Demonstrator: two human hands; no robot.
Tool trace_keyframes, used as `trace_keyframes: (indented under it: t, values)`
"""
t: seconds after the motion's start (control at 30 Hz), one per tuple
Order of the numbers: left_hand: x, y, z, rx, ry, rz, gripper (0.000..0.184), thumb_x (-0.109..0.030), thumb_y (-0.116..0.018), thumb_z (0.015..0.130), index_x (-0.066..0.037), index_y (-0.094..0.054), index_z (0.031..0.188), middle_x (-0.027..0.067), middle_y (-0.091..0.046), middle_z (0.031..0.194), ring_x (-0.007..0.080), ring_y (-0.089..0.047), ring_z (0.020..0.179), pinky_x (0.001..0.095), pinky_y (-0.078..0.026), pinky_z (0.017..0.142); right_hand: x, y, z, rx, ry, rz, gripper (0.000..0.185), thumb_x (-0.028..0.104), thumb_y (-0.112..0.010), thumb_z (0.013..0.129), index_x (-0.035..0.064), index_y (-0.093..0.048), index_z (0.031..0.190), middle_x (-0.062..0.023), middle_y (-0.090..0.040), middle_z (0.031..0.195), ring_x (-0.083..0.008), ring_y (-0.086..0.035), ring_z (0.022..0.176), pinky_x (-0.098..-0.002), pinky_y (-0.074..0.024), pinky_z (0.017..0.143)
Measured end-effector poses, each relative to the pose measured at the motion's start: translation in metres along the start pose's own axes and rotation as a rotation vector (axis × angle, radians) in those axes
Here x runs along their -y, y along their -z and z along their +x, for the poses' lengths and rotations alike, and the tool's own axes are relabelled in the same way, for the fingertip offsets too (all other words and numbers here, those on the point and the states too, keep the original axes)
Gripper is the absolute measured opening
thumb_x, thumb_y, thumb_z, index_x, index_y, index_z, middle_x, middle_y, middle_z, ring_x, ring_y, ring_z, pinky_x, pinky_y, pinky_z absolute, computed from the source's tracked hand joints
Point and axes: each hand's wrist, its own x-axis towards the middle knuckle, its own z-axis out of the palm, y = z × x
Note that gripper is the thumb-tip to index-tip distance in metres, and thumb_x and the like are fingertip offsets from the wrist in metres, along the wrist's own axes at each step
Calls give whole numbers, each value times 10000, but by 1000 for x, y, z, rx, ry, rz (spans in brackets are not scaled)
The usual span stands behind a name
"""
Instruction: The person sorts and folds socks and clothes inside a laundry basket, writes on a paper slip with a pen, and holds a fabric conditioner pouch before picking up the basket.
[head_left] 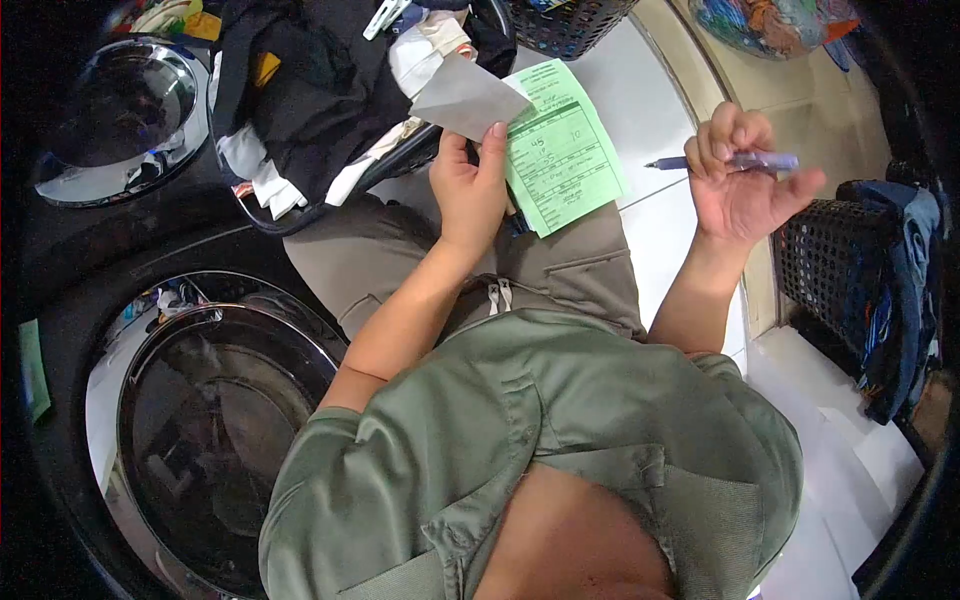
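Observation:
My left hand (pixel 470 195) is closed on a green paper form (pixel 565 150), thumb on top. The form has printed lines and handwritten figures. Above my thumb a grey-white slip of paper (pixel 468 97) sticks up, overlapping the form's upper left corner; it appears to be in the same grip. A pen (pixel 765 160) with a pale purple barrel rests between the fingers of my right hand (pixel 735 185), its tip pointing left toward the form. The right palm is turned up, apart from the paper. Part of the form's left edge is hidden behind my left hand.
A basket of dark and white clothes (pixel 310 100) stands in front of me. Round glass machine doors (pixel 215 440) line the left side. A black perforated basket (pixel 825 265) with jeans (pixel 915 290) is at right. A bag of colourful items (pixel 775 22) lies top right.

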Motion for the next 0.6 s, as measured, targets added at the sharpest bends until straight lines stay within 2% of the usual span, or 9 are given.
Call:
trace_keyframes:
  t: [0.13, 0.17, 0.27, 0.3, 0.33, 0.4, 0.43, 0.5, 0.6]
  values:
    - [7, 0, 2, -12, -79, 8, 198, -133, -577, 834, 16, -531, 957, 42, -597, 864, 69, -506, 754, 215, -411, 690, -19, -36, 6, -326, -68, -222, 570, 440, -292, 891, -67, -552, 908, -195, -571, 858, -243, -559, 727, -303, -446, 633]
    - [7, 0, 2, -17, -79, 9, 198, -133, -577, 834, 16, -531, 957, 42, -597, 864, 69, -506, 754, 215, -411, 690, -22, -8, 4, 31, -89, -203, 614, 472, -280, 896, -84, -530, 971, -237, -582, 929, -273, -578, 831, -319, -457, 701]
    - [6, 1, 2, -30, -77, 28, 203, -134, -579, 832, 16, -532, 961, 47, -604, 869, 74, -517, 760, 220, -416, 695, -46, 9, -7, 153, -208, 12, 674, 515, -267, 887, -102, -490, 1043, -222, -595, 905, -263, -579, 825, -327, -444, 775]
    - [5, 1, 2, -28, -81, 31, 206, -134, -579, 832, 18, -531, 962, 51, -605, 873, 74, -518, 763, 220, -417, 695, -59, -16, -9, -120, -153, -266, 741, 583, -256, 855, -97, -476, 1050, -193, -597, 897, -245, -580, 805, -329, -447, 776]
    - [5, 1, 2, -26, -84, 34, 209, -134, -580, 831, 19, -530, 963, 55, -607, 876, 75, -520, 766, 220, -417, 695, -70, -30, -6, -213, -82, -208, 504, 424, -426, 879, -62, -497, 992, -158, -593, 874, -213, -583, 763, -299, -469, 715]
    - [5, 1, 2, -22, -84, 37, 210, -136, -581, 830, 21, -531, 961, 60, -608, 880, 75, -522, 771, 221, -419, 695, -89, -20, -17, -267, -9, -353, 199, 142, -556, 843, -20, -504, 946, -117, -581, 851, -160, -573, 775, -251, -470, 692]
    - [4, 1, 3, -15, -86, 39, 211, -138, -581, 829, 22, -533, 958, 65, -610, 884, 76, -525, 775, 223, -420, 695, -98, -9, -22, -269, -12, -352, 199, 142, -556, 843, -20, -504, 946, -117, -581, 851, -160, -573, 775, -251, -470, 692]
    - [2, 1, 2, -9, -87, 57, 207, -138, -581, 829, 21, -536, 955, 62, -609, 874, 75, -521, 758, 224, -421, 684, -106, -2, -22, -207, 40, -421, 199, -50, -584, 764, 5, -503, 937, -80, -577, 844, -111, -559, 774, -208, -453, 702]
    - [0, 2, 3, 8, -96, 81, 194, -134, -580, 828, 17, -545, 943, 53, -607, 848, 72, -512, 723, 224, -420, 662, -96, -30, -22, -207, 60, -751, 140, -42, -527, 786, 7, -466, 902, -116, -565, 851, -139, -546, 755, -253, -454, 695]
